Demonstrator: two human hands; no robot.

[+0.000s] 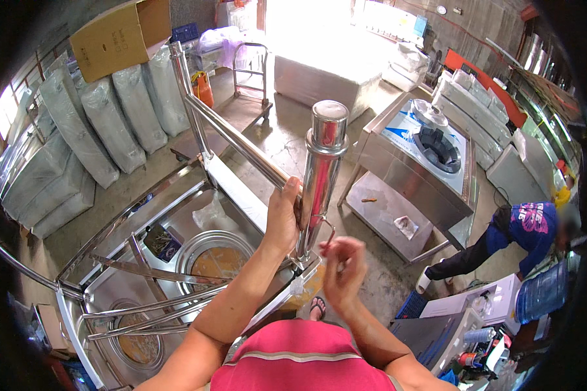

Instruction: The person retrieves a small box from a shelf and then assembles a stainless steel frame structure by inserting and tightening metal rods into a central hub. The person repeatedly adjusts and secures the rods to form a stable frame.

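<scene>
A thick polished steel post (319, 176) with a capped top stands upright in front of me, at the corner of a stainless-steel frame. My left hand (284, 218) is wrapped round the post's left side, where a horizontal steel rail (241, 140) meets it. Beside the post's lower right side, my right hand (343, 266) pinches a thin bent hex key (331, 229). Its far end reaches the post; whether it sits in a screw cannot be made out. Below my left arm lies the frame's steel top (195, 225) with round ringed openings.
Loose steel tubes (156, 313) and a small dark box of parts (162, 242) lie on the steel top. A steel burner stand (411, 176) is at the right. Another person (525, 228) bends near a blue water jug (541, 292). Wrapped panels (91, 130) and a trolley (251, 104) stand farther back.
</scene>
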